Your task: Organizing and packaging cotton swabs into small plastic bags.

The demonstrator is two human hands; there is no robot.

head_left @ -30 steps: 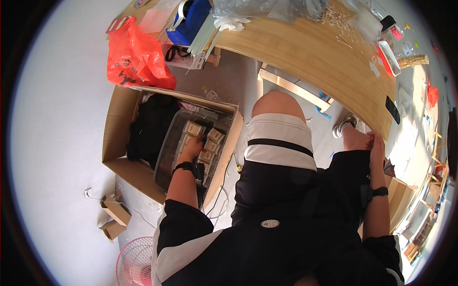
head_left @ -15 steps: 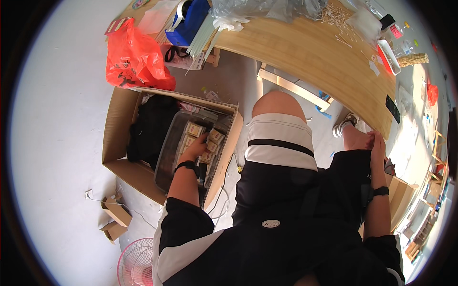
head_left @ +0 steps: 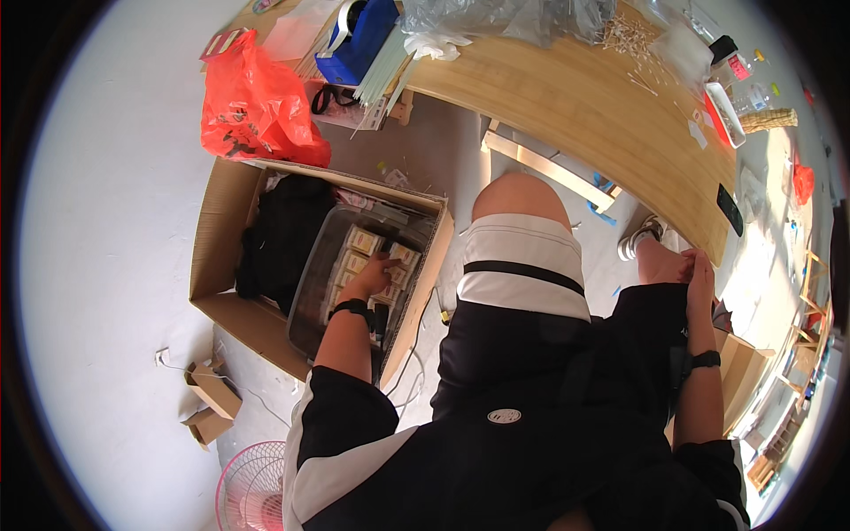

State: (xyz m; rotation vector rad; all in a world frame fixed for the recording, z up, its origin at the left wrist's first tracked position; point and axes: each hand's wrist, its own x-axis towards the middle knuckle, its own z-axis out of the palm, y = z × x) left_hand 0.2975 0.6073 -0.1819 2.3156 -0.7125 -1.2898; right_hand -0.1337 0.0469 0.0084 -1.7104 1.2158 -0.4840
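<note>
My left hand (head_left: 374,276) reaches into a clear plastic bin (head_left: 305,305) and rests among several small pale boxes (head_left: 363,241) with yellowish labels. Its fingers bend down onto the boxes, and what lies under the fingertips is hidden. A black item (head_left: 381,317) sits beside my wrist in the bin. The bin stands inside a large open cardboard box (head_left: 205,257), next to a bundle of black cloth (head_left: 282,239). On the other side, my right hand (head_left: 701,276) lies against my bare right leg below the shorts, fingers laid along it, holding nothing visible.
A wooden table (head_left: 567,84) spans the far side, bearing a blue tape dispenser (head_left: 359,44), scattered cotton swabs (head_left: 630,37) and a phone (head_left: 730,209). A red plastic bag (head_left: 257,106) hangs behind the box. A pink fan (head_left: 252,485) stands at lower left, near a small carton (head_left: 212,394).
My left hand has shifted slightly right and deeper among the small boxes. More of the boxes at its left now show. My right hand stays put.
</note>
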